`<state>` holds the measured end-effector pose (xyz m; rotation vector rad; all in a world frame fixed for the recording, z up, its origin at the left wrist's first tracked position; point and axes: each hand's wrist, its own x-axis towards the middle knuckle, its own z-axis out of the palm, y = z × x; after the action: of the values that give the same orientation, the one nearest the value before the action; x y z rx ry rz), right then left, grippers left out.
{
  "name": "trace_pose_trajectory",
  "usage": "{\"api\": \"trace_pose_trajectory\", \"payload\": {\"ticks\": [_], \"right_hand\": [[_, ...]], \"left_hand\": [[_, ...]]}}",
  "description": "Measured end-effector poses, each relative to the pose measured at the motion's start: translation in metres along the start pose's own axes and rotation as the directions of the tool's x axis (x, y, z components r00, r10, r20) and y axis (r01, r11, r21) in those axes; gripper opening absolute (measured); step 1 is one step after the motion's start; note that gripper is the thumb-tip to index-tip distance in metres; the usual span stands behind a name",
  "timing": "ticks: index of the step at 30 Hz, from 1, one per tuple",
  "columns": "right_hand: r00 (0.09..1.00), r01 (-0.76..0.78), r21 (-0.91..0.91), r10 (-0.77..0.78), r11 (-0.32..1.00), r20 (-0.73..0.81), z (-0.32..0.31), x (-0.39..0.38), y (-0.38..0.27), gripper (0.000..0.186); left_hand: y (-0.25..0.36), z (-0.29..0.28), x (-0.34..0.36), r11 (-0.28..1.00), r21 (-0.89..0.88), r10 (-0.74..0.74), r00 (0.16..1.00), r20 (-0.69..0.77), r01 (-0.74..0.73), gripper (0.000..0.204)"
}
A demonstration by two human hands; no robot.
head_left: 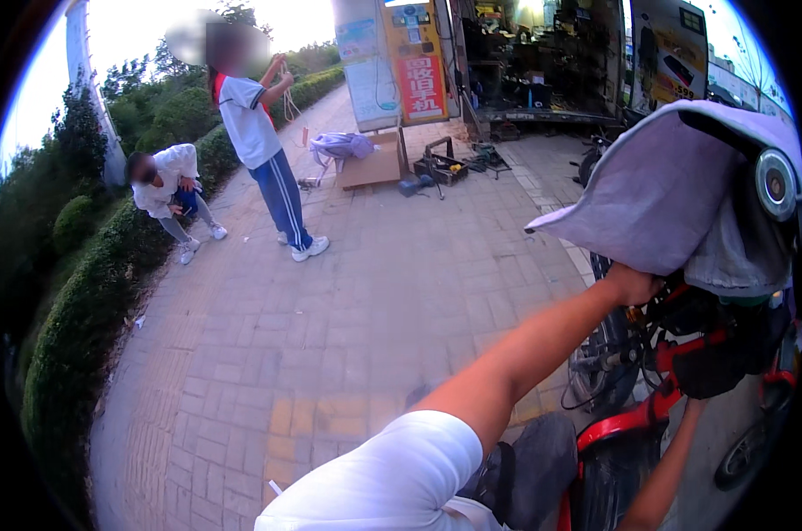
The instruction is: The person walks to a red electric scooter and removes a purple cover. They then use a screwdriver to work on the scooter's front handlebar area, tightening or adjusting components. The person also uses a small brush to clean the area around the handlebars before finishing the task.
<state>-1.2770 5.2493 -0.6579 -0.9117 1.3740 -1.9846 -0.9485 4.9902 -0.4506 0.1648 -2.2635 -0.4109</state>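
A red-framed bike [609,431] with a black front wheel stands at my right. Over its handlebar area hangs a pale lavender fabric cover [640,195], with a round silver-rimmed disc [777,184] at its right. My left hand [633,285] reaches to the bike's front, just beneath the cover's lower edge. Its fingers look curled, but what they grip is hidden by the cover. My right forearm [666,473] rises from the lower right to a black padded part [712,372] by the red frame. That part hides my right hand's fingers.
Two people are on the left: one stands holding up a cord [290,104], another bends by the hedge [87,327]. Ahead are a cardboard box [372,168] with a lavender bundle [343,144], a black tool tray [442,166] and an open shop [542,66]. Another wheel [744,456] is at far right.
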Motion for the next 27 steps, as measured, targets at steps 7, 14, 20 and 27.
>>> {"api": "trace_pose_trajectory", "payload": {"ticks": [7,14,20,27], "right_hand": [[1.0,0.011,-0.065,-0.012,0.998,-0.012,0.019,0.01,-0.004,0.043],[0.996,0.043,-0.116,-0.051,0.992,-0.07,0.023,0.008,-0.007,0.043],[0.993,0.097,-0.109,-0.104,0.989,-0.064,0.024,0.005,-0.01,0.042],[0.992,0.101,-0.107,-0.108,0.989,-0.065,0.029,0.007,-0.019,0.042]], "left_hand": [[-0.004,-0.003,-0.005,0.994,-0.042,-0.096,0.988,0.121,0.102,0.051],[-0.005,0.008,-0.006,0.999,0.013,-0.033,0.999,0.033,0.033,0.049],[-0.019,0.017,0.0,1.0,0.01,-0.002,1.0,-0.02,0.002,0.047],[-0.022,0.018,0.0,0.991,0.098,0.099,0.992,-0.073,-0.092,0.047]]}}
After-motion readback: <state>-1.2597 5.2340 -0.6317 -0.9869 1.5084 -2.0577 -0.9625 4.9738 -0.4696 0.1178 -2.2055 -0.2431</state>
